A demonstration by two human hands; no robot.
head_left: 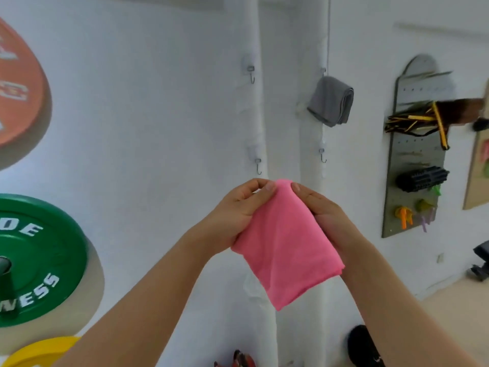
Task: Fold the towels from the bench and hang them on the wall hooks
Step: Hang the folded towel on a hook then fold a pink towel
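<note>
While a folded pink towel [287, 245] is held up before the wall, it is pinched at its top fold by both hands: the left hand [239, 211] has thumb and forefinger closed on the upper left of the fold, and the right hand [324, 211] is curled along the towel's right edge with its thumb on the top. The towel's long axis is seen to run down and slightly rightward from the grip.

Taking the lower left hook [258, 165] as landmark, the towel's top fold lies just below it and slightly to its right; the left hand is judged the nearer. A short lift up and leftward would be required to catch the fold on it.

Four wall hooks are counted: three are bare, and the upper right hook [323, 71] carries one folded grey towel [330, 102]. Two towels are counted in all. No tabletop is in view.
</note>
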